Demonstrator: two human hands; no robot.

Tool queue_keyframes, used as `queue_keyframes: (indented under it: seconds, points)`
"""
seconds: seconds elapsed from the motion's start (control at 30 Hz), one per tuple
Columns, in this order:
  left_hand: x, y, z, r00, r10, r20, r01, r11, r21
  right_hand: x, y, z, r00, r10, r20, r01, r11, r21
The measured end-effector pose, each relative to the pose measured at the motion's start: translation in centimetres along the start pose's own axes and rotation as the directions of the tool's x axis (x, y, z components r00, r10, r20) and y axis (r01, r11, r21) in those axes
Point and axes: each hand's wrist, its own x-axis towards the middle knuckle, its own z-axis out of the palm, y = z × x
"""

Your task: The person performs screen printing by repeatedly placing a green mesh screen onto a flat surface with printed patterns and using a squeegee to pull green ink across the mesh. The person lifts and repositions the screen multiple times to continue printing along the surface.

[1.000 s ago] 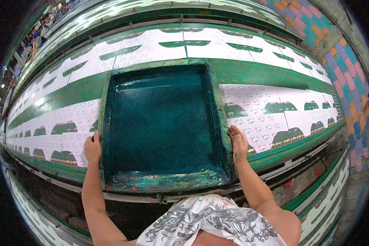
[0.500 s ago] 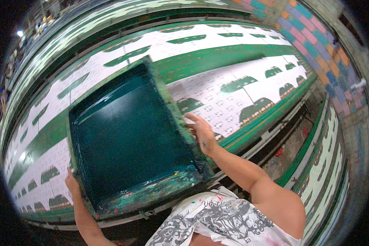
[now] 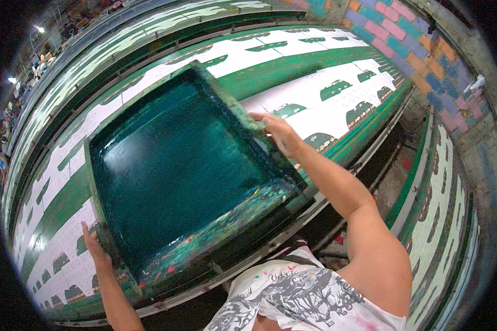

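Note:
A large screen-printing frame, with dark teal mesh and a paint-stained wooden rim, is between my two hands, tilted over the long green printing table. Its near rim is spattered with green, red and yellow. My left hand grips the left side near the lower corner, thumb pointing up and the other fingers partly hidden. On the far side, my right hand holds the right rim, its fingers hooked over the edge. White cut fabric pieces with scalloped openings lie on the table beyond and beside the frame.
Another printing table with white pieces runs along the far side. To the right stands a further table with pale pieces. A wall of multicoloured painted blocks rises at the far right. Metal rails edge my table.
The frame has turned counterclockwise in the picture, its right side going higher. My right hand has moved up with it, while my left hand stays near the lower left side.

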Motion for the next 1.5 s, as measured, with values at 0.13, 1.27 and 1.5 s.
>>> queue_keyframes:
  seconds: [0.13, 1.27, 1.5]
  points:
    - [-6.3, 3.5, 17.5, 0.947, -0.311, 0.073, 0.315, 0.947, -0.055, -0.8, -2.4, -13.9, 1.0, 0.023, -0.006, -0.024, 0.996, -0.087]
    - [-25.0, -6.5, 55.3, 0.992, -0.09, -0.084, 0.09, 0.996, -0.011, -4.3, -5.5, -56.4, 0.985, 0.042, -0.168, -0.035, 0.998, 0.044]
    - [-25.4, -6.5, 55.3, 0.997, -0.019, -0.074, 0.027, 0.995, 0.101, -4.6, -5.5, -56.7, 0.994, 0.063, -0.094, -0.049, 0.988, 0.147]
